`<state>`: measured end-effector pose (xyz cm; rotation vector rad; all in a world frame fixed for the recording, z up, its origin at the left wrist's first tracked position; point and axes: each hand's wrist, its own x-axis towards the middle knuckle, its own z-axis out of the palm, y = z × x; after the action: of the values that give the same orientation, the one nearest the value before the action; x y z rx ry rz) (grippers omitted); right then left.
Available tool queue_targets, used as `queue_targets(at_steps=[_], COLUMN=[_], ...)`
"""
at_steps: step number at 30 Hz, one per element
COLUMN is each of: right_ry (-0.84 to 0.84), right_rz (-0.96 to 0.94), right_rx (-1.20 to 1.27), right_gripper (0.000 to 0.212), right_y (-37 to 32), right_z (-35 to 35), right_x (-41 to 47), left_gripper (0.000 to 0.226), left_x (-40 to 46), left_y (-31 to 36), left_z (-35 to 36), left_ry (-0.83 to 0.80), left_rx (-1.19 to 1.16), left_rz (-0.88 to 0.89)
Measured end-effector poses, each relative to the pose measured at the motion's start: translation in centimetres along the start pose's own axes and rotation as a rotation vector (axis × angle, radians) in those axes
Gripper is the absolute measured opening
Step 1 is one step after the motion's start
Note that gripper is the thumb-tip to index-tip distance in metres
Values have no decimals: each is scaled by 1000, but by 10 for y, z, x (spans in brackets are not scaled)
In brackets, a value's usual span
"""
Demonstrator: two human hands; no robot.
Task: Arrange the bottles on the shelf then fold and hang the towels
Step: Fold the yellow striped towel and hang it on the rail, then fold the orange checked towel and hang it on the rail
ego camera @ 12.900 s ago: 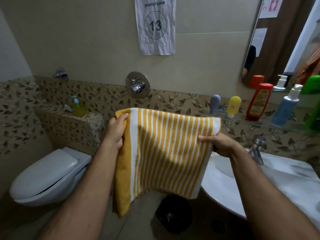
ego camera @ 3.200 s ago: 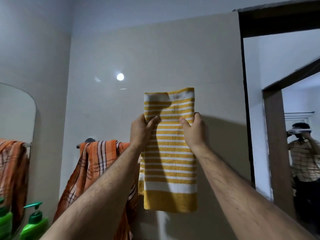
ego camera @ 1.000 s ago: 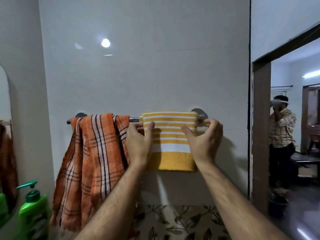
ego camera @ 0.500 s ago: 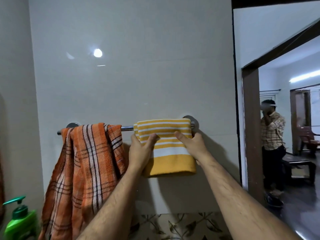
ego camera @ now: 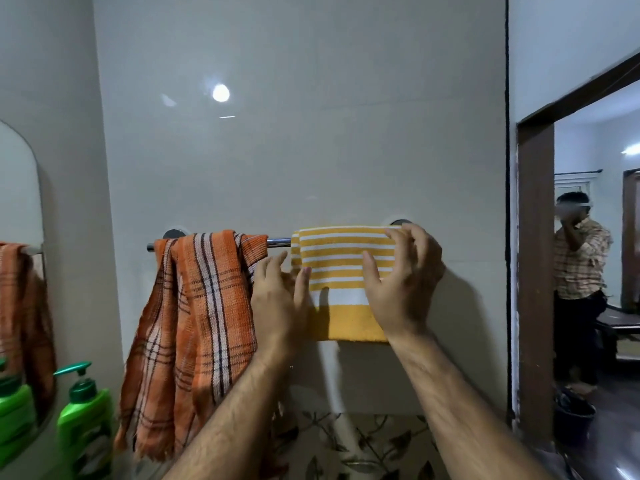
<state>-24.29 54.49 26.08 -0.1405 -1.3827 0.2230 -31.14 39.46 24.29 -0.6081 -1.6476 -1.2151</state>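
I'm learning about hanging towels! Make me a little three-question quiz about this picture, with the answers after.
1. True or false: the yellow striped towel is draped over the towel bar.
2. Which towel hangs bunched up, not neatly folded?
A. the yellow striped towel
B. the orange plaid towel
C. neither
3. Fill in: the green pump bottle stands to the ____ of the orange plaid towel.

Key
1. True. It hangs over the bar, with the left hand at its left edge and the right hand spread in front of its right part.
2. B
3. left
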Motion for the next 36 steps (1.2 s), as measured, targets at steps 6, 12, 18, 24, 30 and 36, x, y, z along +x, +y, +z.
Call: queue_targets(at_steps=[6,12,18,24,30,36], right_ry=[-208,-603,-875,-909,-962,-1081], right_rz=[-143,78,372,653,841,796], right_rx=[389,526,460,573,836,968], right_gripper=[7,11,47,83,88,20], right_y=[-63,-113,-130,-136,-138,-133], right_z=[5,30,53,64,79,51], right_x=[14,-7,-30,-35,-33,-39], left_gripper=[41,82,52,33,29,74], left_x=[9,12,13,6,-7,-27], left_y=[-35,-65,-58,-51,-38,-27], left_z=[-43,-75,-96,-104,-107,-109], left_ry=[132,-49,-4,-121,-183,-220], left_rx=[266,473,230,62,-223,-146], left_rz=[-13,-357,-392,-478,-551,-591])
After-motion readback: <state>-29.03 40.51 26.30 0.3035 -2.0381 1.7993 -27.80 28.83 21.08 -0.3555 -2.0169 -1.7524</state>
